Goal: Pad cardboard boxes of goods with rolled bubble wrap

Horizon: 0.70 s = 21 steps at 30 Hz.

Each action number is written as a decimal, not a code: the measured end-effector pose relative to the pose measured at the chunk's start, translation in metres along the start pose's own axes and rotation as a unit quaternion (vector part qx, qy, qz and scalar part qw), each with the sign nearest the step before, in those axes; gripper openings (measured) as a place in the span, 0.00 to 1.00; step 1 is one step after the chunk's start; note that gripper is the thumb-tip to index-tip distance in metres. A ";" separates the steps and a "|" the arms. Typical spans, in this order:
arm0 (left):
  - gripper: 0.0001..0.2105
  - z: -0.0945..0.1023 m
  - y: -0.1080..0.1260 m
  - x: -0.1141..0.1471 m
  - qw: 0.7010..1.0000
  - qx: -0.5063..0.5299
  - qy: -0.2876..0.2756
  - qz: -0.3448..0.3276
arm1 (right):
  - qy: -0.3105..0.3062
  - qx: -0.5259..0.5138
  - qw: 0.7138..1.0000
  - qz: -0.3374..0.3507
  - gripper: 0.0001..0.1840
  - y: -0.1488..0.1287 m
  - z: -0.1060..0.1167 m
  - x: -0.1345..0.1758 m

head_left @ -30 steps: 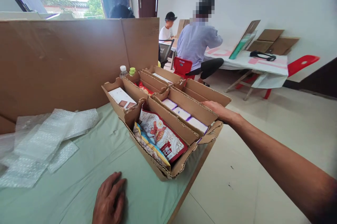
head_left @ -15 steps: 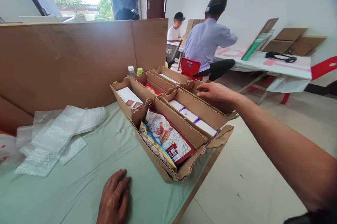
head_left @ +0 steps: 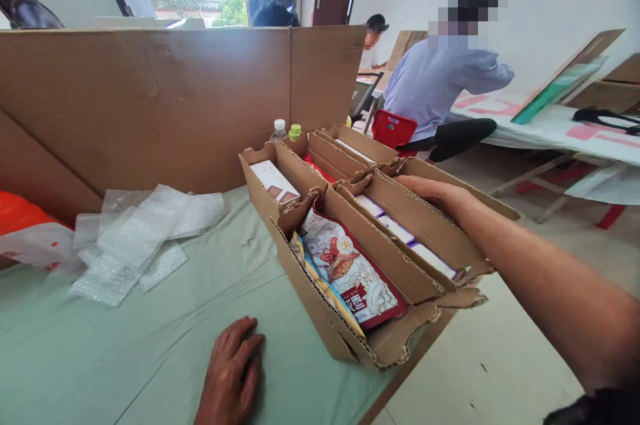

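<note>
My left hand [head_left: 234,366] rests on the green tablecloth [head_left: 165,358] with its fingers loosely stretched, holding nothing. My right hand [head_left: 426,188] reaches down into the far-right cardboard box [head_left: 493,202], whose contents I cannot see; the wall of the neighbouring box hides its fingers. That neighbouring box [head_left: 430,232] contains several white packs with purple edges [head_left: 397,230]. Nearest me, an open cardboard box [head_left: 320,318] holds a dark red and white snack pouch [head_left: 353,265] beside a yellow and blue packet [head_left: 325,292].
Behind these stand more boxes, one with a white carton [head_left: 270,178], another with a red packet [head_left: 320,168]. Bubble-wrap pouches [head_left: 135,238] lie at left. A tall cardboard panel [head_left: 200,92] and capped bottles [head_left: 279,130] are at the back. A person [head_left: 440,78] sits beyond.
My right hand has gone lower into the far-right box, its fingers now out of sight. My left hand stays on the cloth. The view has turned slightly left.
</note>
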<state>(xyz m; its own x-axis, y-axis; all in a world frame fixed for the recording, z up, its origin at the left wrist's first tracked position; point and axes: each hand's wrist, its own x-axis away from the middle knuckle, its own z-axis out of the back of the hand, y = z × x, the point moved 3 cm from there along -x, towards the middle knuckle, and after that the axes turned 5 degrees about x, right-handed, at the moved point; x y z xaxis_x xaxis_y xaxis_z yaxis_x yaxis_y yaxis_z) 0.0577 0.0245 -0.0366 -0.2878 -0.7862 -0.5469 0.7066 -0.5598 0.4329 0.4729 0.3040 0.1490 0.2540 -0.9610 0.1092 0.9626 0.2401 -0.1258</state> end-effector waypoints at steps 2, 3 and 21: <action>0.15 0.000 -0.001 0.001 1.000 0.011 0.002 0.006 | -0.007 -0.006 1.000 -0.013 0.09 -0.005 0.008 0.004; 0.15 -0.001 -0.002 0.002 1.000 0.014 0.002 0.009 | -0.001 -0.005 1.000 -0.020 0.11 -0.010 0.014 0.008; 0.33 -0.028 0.064 -0.081 0.939 0.324 -0.057 0.096 | 0.106 0.114 0.988 0.016 0.19 -0.159 0.003 0.146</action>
<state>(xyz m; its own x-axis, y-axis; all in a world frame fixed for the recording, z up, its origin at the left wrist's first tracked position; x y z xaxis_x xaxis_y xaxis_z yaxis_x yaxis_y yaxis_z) 0.1440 0.0594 0.0155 -0.2885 -0.8909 -0.3509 0.2202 -0.4184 0.8811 0.3576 0.1262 0.1881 0.2829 -0.9535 -0.1039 0.9567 0.2727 0.1018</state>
